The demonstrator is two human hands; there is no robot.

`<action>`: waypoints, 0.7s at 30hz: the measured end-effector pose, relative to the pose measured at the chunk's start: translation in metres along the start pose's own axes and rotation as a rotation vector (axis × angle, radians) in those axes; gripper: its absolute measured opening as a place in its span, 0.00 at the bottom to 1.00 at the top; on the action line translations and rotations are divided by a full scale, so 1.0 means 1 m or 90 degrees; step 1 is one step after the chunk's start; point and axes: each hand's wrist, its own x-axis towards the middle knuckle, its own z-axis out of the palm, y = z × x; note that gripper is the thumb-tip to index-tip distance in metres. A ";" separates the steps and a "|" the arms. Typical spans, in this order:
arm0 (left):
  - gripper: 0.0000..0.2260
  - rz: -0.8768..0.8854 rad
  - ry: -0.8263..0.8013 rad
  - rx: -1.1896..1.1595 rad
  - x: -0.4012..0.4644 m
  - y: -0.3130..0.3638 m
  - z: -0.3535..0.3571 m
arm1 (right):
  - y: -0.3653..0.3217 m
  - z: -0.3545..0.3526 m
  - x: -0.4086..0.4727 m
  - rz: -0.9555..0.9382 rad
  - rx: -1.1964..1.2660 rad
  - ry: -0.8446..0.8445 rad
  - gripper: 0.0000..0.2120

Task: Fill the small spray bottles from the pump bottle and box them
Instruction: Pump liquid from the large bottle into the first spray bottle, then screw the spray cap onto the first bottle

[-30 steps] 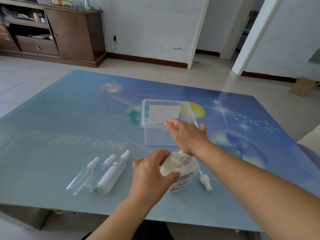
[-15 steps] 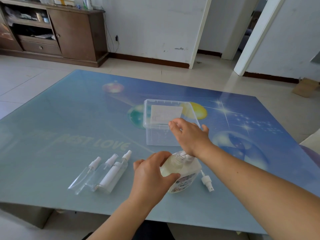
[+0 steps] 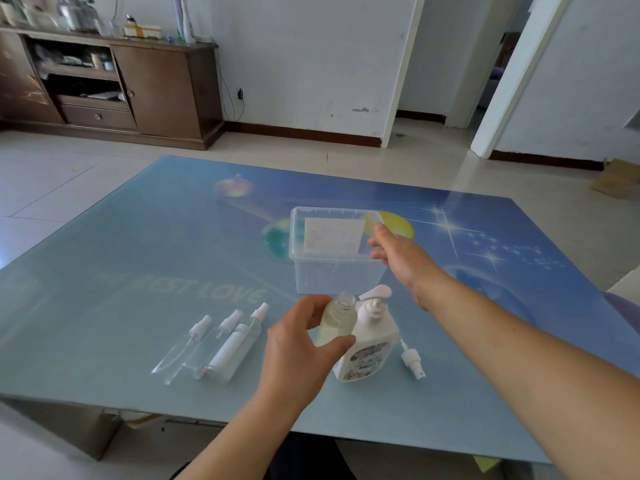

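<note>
Spray bottle (image 3: 337,322), uncapped and holding pale yellowish liquid, is gripped in the left hand (image 3: 299,344); thumb and fingers wrap its body, and its open neck points up and away from the person. It is held just left of the pump bottle (image 3: 369,344), touching or nearly touching it. Pump bottle: white, flower-printed label, standing on the table (image 3: 138,271) with the pump head facing right. Right hand (image 3: 398,259): lifted above and beyond the pump bottle, fingers loosely extended, holding nothing, positioned at the near right corner of the clear plastic box (image 3: 334,254). Whether it touches the box rim cannot be determined. Box: open-topped, behind the pump bottle, with a pale rectangular label on its far wall. Loose spray cap (image 3: 412,362): lying on the table just right of the pump bottle. Three capped small bottles (image 3: 211,344): lying side by side on the table to the left of the left hand, nozzles pointing away from the person. Table surface: blue printed glass with planets, stars and lettering.
</note>
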 end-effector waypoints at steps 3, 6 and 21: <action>0.18 0.007 0.007 -0.031 -0.005 0.008 0.000 | 0.015 -0.009 -0.010 -0.029 -0.005 0.057 0.26; 0.18 0.008 0.009 -0.045 -0.012 0.014 0.002 | 0.036 -0.016 -0.023 -0.033 -0.006 0.097 0.26; 0.18 -0.001 -0.021 -0.047 -0.037 0.023 0.032 | 0.144 -0.016 -0.044 0.083 -0.220 0.053 0.17</action>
